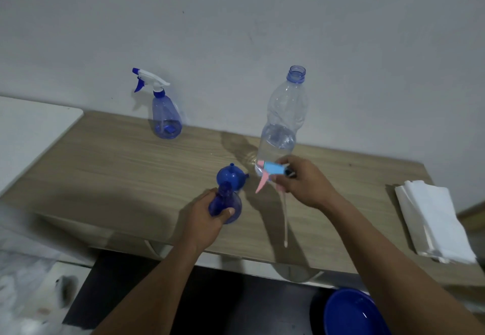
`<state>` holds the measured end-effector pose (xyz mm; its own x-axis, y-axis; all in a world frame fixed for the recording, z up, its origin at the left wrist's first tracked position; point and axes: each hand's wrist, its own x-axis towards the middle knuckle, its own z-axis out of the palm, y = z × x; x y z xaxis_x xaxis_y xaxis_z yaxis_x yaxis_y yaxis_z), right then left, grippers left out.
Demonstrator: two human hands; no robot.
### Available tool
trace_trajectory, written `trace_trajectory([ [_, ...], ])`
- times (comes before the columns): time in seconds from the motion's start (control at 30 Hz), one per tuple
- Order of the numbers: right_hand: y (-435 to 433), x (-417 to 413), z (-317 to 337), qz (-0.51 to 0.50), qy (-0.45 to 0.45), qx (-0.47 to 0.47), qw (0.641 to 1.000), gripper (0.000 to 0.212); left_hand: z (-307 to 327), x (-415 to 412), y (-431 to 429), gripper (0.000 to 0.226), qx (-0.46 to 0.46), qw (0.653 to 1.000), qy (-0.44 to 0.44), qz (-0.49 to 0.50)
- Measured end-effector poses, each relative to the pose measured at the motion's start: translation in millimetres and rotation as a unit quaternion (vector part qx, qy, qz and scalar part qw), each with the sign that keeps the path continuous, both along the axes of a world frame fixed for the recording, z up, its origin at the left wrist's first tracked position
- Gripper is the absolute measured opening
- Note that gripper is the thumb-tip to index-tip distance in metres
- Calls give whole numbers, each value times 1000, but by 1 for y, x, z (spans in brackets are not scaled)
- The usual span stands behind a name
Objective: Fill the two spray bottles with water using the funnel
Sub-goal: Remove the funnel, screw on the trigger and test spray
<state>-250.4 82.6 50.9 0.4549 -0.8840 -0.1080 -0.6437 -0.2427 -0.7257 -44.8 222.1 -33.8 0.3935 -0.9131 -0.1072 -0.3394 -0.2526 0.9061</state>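
The capped spray bottle (165, 116) stands at the back left of the bench (118, 166), close to the wall (236, 32), and the water bottle (284, 122) stands at the back, right of the middle. Toward the front edge the left hand (207, 219) holds the open spray bottle (223, 199), with the funnel (231, 177) lying just behind it. To their right, before the water bottle, the right hand (307, 182) holds the spray head (274, 169). A paper stack (433, 219) lies at the right end, and a basin (351, 313) sits below the front edge.

1. Pale-blue spray bottle (166, 118), trigger on, stood at the back of the table (105, 166).
2. Dark-blue spray bottle (226, 207) stood open-necked near the front.
3. Its pink-and-blue trigger head (274, 170) hung aloft.
4. Blue funnel (231, 176) lay just behind.
5. Uncapped water bottle (284, 124) stood part-full.
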Motion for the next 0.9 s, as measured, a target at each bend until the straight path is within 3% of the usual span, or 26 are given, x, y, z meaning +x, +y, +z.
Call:
trace_trajectory([
  [0.17, 14, 24, 63, 36, -90, -90, 991, 28, 7, -10, 0, 38, -12, 1000, 28, -3],
  [0.4, 31, 57, 92, 53, -232, -86, 968, 43, 2, -9, -2, 31, -16, 1000, 20, 6],
  [0.7, 33, 77, 76, 47, -286, -71, 954, 44, 3, -9, -1, 32, -11, 1000, 16, 1],
  [0.9, 36, 79, 40, 84, -244, -35, 965, 43, -1, -9, -2, 30, -14, 1000, 5, 10],
])
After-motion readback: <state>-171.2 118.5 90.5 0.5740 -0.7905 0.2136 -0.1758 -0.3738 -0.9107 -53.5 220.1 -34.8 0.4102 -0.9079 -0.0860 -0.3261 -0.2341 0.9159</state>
